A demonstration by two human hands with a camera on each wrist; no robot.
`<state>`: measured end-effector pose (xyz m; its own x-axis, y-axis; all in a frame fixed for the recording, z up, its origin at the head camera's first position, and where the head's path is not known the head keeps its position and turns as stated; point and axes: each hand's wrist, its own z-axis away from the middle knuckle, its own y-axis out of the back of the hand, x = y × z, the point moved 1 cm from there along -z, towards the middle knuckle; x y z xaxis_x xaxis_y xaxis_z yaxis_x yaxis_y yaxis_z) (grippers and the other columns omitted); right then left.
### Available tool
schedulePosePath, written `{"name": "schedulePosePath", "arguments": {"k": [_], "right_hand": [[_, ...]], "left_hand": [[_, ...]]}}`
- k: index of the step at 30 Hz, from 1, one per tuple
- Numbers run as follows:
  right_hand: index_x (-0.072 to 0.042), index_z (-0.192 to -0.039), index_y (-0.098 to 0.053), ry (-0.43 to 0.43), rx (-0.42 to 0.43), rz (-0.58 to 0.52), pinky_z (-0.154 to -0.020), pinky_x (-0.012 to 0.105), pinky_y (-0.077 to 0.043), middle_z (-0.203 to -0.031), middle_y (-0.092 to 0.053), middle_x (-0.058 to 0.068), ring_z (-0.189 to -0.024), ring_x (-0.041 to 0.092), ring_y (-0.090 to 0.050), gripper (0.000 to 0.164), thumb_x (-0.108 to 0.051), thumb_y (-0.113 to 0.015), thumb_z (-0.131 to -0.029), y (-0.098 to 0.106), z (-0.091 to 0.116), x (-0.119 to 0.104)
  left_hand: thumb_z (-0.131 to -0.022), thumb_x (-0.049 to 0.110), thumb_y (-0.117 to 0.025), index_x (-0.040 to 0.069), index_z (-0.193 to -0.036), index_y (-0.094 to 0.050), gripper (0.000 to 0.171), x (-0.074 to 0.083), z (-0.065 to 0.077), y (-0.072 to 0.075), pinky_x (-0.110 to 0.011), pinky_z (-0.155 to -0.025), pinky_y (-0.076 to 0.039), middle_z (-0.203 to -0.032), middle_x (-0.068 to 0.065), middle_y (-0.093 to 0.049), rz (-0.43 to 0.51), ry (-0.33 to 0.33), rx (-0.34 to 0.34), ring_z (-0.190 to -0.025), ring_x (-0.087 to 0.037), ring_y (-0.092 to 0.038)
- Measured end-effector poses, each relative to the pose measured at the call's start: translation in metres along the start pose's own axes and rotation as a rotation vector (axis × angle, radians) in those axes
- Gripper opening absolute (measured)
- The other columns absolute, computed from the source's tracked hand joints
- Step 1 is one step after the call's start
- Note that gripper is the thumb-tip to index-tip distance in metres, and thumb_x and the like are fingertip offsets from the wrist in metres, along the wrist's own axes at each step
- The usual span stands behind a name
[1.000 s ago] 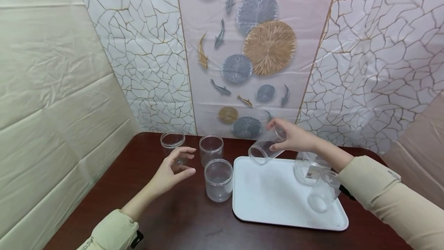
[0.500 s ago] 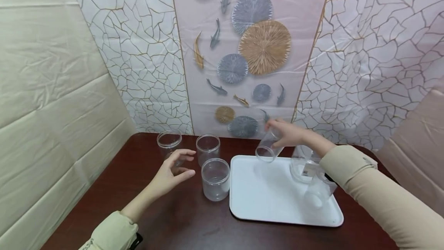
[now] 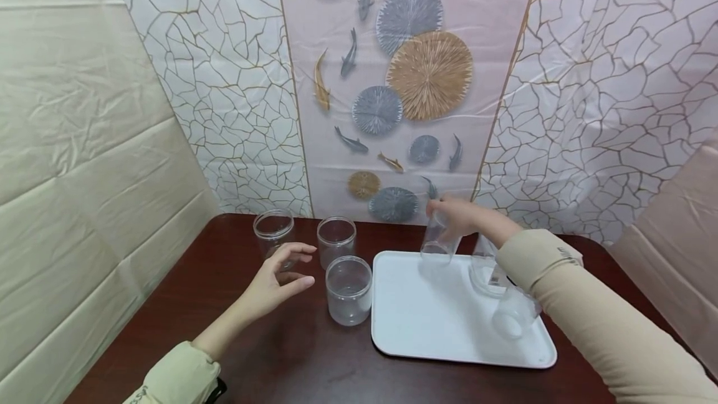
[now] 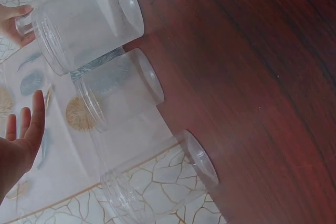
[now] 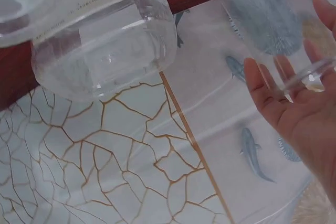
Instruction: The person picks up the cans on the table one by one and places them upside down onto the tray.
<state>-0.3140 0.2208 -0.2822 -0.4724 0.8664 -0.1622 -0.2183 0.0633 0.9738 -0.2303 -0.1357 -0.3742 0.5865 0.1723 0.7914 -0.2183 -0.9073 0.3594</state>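
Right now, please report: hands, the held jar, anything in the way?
Right hand grips jar at far edge of tray. Left hand empty, near three standing jars. Labelled container nearby, may obstruct.

On the dark reddish-brown wood-grained table [image 3: 303,360], a white rectangular tray [image 3: 443,317] is set at three o'clock; three clear cylindrical jars [image 3: 349,295] [image 3: 336,243] [image 3: 273,232] are stood upright toward its ten o'clock.

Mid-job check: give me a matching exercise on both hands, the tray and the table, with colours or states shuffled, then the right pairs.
Column one
1. Left hand
2. Tray
3. Right hand
4. Table

Column two
A. Dark reddish brown
B. Grips a clear jar
C. Fingers parted, gripping nothing
D. White

Right pairs: 1-C, 2-D, 3-B, 4-A
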Motion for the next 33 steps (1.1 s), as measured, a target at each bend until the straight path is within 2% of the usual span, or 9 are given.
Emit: {"name": "schedulePosePath", "arguments": {"k": [4, 8, 11, 15, 23, 28, 33], "right_hand": [[-0.007, -0.114, -0.051, -0.033, -0.044, 0.093, -0.085, 0.049, -0.05, -0.112, -0.055, 0.023, -0.1, 0.038, -0.056, 0.048, -0.01, -0.077, -0.073, -0.004, -0.005, -0.003], [-0.008, -0.119, -0.051, -0.094, -0.055, 0.12, -0.093, 0.055, -0.045, -0.125, -0.05, 0.029, -0.113, 0.046, -0.05, 0.054, -0.012, -0.078, -0.073, -0.01, -0.01, -0.003], [-0.007, -0.121, -0.051, -0.118, -0.06, 0.105, -0.095, 0.056, -0.044, -0.127, -0.049, 0.029, -0.116, 0.047, -0.048, 0.057, -0.013, -0.079, -0.072, -0.012, -0.012, -0.003], [-0.007, -0.118, -0.053, -0.111, -0.062, 0.102, -0.092, 0.053, -0.047, -0.121, -0.053, 0.026, -0.111, 0.043, -0.052, 0.054, -0.012, -0.079, -0.071, -0.013, -0.016, -0.004], [-0.007, -0.117, -0.054, -0.144, -0.091, 0.075, -0.093, 0.052, -0.046, -0.121, -0.051, 0.025, -0.11, 0.041, -0.052, 0.052, -0.009, -0.079, -0.072, -0.017, -0.018, -0.001], [-0.007, -0.115, -0.054, -0.186, -0.129, 0.057, -0.093, 0.051, -0.046, -0.118, -0.051, 0.022, -0.108, 0.038, -0.052, 0.05, -0.008, -0.078, -0.071, -0.021, -0.019, -0.001], [-0.008, -0.115, -0.05, -0.246, -0.187, 0.018, -0.094, 0.052, -0.044, -0.12, -0.048, 0.022, -0.115, 0.04, -0.048, 0.051, -0.012, -0.079, -0.073, -0.024, -0.018, -0.002]], "left_hand": [[-0.082, 0.001, -0.069, 0.004, -0.123, -0.052, 0.045, 0.0, 0.001, 0.0, -0.031, -0.079, -0.056, -0.119, 0.001, -0.053, 0.002, 0.004, 0.004, -0.106, -0.001, -0.053], [-0.082, 0.001, -0.069, 0.004, -0.123, -0.052, 0.045, -0.002, 0.003, 0.0, -0.029, -0.08, -0.056, -0.12, 0.003, -0.052, 0.008, 0.011, 0.003, -0.107, -0.004, -0.053], [-0.082, 0.001, -0.069, 0.004, -0.124, -0.052, 0.045, -0.004, 0.004, 0.0, -0.028, -0.081, -0.055, -0.12, 0.004, -0.052, 0.007, 0.013, 0.003, -0.108, -0.007, -0.054], [-0.082, 0.001, -0.069, 0.004, -0.124, -0.051, 0.045, -0.006, 0.005, 0.0, -0.028, -0.08, -0.056, -0.12, 0.002, -0.052, 0.009, 0.013, 0.0, -0.107, -0.003, -0.054], [-0.082, 0.001, -0.069, 0.005, -0.123, -0.052, 0.044, -0.008, 0.006, 0.0, -0.029, -0.08, -0.056, -0.121, -0.009, -0.052, 0.009, 0.015, -0.002, -0.107, -0.002, -0.053], [-0.082, 0.001, -0.069, 0.005, -0.123, -0.052, 0.044, -0.009, 0.006, -0.001, -0.028, -0.079, -0.056, -0.119, -0.004, -0.052, 0.004, 0.016, -0.001, -0.105, 0.0, -0.053], [-0.082, 0.0, -0.068, 0.004, -0.123, -0.051, 0.044, -0.01, 0.006, -0.002, -0.029, -0.079, -0.056, -0.119, 0.002, -0.052, 0.01, 0.006, -0.005, -0.106, 0.0, -0.053]]}}
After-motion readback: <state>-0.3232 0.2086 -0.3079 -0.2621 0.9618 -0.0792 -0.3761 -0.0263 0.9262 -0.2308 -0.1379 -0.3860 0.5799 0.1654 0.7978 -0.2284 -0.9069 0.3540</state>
